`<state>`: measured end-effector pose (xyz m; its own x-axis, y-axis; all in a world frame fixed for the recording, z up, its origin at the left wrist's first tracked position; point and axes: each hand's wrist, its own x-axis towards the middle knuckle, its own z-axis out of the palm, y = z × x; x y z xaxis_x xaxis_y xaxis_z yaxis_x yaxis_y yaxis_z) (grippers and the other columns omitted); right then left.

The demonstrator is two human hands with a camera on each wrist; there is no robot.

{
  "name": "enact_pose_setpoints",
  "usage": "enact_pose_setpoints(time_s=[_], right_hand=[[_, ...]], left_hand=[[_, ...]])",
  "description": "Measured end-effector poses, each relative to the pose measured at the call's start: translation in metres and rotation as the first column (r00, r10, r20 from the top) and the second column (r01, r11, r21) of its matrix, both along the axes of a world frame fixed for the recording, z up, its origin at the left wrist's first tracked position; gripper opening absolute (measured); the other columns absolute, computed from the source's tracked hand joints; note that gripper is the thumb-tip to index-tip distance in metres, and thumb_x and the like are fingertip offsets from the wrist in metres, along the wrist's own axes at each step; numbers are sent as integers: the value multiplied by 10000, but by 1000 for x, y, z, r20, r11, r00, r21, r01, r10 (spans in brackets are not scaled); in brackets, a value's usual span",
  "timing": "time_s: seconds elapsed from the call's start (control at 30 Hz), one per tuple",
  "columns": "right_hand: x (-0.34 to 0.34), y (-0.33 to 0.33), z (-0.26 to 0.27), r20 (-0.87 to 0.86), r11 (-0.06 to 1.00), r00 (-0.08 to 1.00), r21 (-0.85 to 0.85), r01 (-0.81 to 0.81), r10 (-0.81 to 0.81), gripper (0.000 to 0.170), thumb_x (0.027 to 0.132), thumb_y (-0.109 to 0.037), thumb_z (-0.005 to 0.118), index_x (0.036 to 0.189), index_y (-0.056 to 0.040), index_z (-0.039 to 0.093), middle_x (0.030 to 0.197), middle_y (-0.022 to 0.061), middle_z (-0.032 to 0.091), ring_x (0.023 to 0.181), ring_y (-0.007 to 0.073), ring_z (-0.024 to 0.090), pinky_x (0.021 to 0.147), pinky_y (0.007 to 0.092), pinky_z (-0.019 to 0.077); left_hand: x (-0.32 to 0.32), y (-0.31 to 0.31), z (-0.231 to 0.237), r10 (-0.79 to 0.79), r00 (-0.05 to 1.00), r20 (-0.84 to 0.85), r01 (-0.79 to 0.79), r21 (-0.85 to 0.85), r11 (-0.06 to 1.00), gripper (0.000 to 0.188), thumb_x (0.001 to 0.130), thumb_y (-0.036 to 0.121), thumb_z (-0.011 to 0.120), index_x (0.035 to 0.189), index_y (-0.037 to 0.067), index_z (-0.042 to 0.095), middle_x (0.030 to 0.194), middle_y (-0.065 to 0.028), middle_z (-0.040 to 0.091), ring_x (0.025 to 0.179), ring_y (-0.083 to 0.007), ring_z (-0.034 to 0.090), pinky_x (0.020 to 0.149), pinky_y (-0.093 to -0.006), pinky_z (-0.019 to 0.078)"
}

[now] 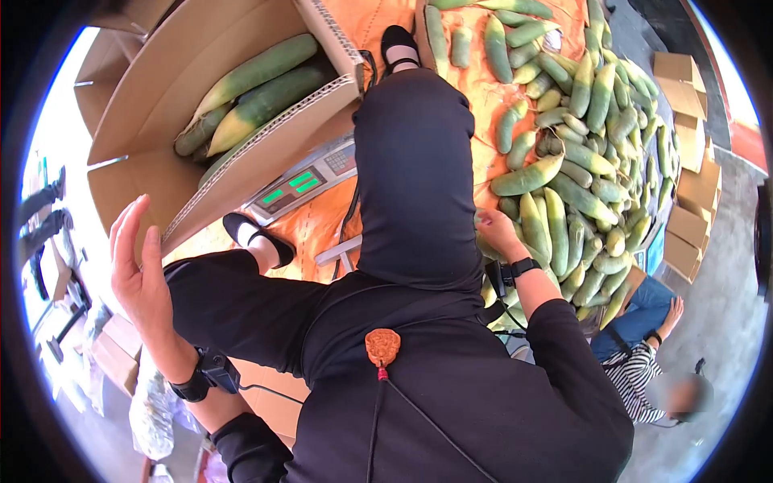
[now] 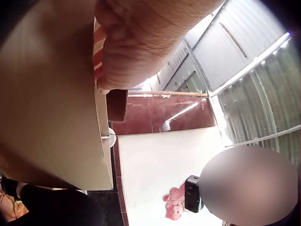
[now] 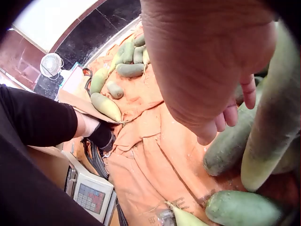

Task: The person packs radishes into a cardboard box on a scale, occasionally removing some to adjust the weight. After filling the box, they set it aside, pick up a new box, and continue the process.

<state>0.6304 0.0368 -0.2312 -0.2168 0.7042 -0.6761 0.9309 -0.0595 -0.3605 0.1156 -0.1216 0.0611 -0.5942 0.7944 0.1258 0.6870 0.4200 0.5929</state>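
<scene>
In the head view my left hand [image 1: 145,282] is raised at the near side of a cardboard box [image 1: 133,193], fingers straight. In the left wrist view this hand [image 2: 136,47] lies along the box's edge, its fingertips partly hidden behind the cardboard. Inside the box lie several long green radishes [image 1: 270,101]. My right hand [image 1: 501,233] hangs beside my knee, at the edge of a large pile of green radishes [image 1: 555,229]. In the right wrist view its fingers [image 3: 230,115] are loosely bent, close beside a long radish [image 3: 273,122], with nothing held between them.
A digital scale [image 1: 302,181] with lit green numbers stands under the box. Orange cloth [image 1: 346,24] covers the floor. Folded cardboard boxes [image 1: 691,201] line the far side of the pile. Another person in a striped top [image 1: 636,386] is at the right. A small fan [image 3: 51,65] stands farther off.
</scene>
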Motion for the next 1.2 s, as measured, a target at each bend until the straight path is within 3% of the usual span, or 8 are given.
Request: enact_pose_setpoints(time_s=[0.43,0.6,0.7,0.77,0.83,0.97,1.13,1.2], right_hand=[[56,92,-45,-113,915,928,162,371,-356,272,799,-118,664,1054,-24,650,854,71,666,700,133,616,559,286,492],[41,131,-48,94,867,924,394,306,-369,330,723,-209,735,992,-33,666,900,138,689,848,262,662,797,362,514],[107,147,-134,45,526,681,672,520,-731,506,632,-312,821,973,8,628,955,177,663,926,324,648,855,405,508],[57,144,-63,203,486,457,554,676,-866,387,803,-340,693,1022,-33,609,934,168,662,814,278,663,655,427,531],[24,131,-27,-56,101,104,59,993,-993,340,839,-388,674,903,-63,597,799,120,643,691,262,630,589,388,514],[81,142,-82,94,265,334,-426,865,-938,230,883,-299,636,843,-78,587,724,84,605,621,252,604,575,366,508],[25,118,-47,-223,165,127,-166,972,-967,225,840,-144,674,1011,-6,623,880,122,654,708,258,638,636,407,528],[33,114,-57,-188,380,373,-1,925,-909,339,773,-72,728,1063,43,596,919,152,653,745,271,644,629,406,535]], left_hand=[[14,15,-3,19,994,-105,-24,-41,999,248,882,-20,538,1110,-7,635,1104,-111,631,1052,-208,575,934,-306,419],[17,20,-1,47,991,-127,-57,-71,996,256,870,-39,531,1102,-11,636,1102,-114,634,1059,-212,572,939,-304,414],[12,16,-3,68,994,-90,-70,-22,997,256,865,-45,531,1097,-14,636,1094,-115,636,1058,-209,571,940,-301,413],[15,23,3,103,990,-94,-107,-43,993,243,860,-44,549,1085,-19,637,1069,-111,640,1046,-202,576,927,-290,420],[14,25,3,87,991,-105,-88,0,996,227,855,-31,578,1072,-17,644,1044,-105,642,993,-189,595,877,-276,447],[14,23,5,103,981,-167,-107,-11,994,213,851,-8,593,1053,7,657,1030,-98,649,961,-185,605,845,-274,462],[15,18,7,79,985,-154,-80,-3,997,205,855,21,608,1053,23,660,1004,-94,651,940,-188,607,815,-278,471],[12,17,8,69,983,-169,-65,25,998,205,854,22,609,1053,23,660,1003,-94,651,939,-188,607,810,-276,473]])
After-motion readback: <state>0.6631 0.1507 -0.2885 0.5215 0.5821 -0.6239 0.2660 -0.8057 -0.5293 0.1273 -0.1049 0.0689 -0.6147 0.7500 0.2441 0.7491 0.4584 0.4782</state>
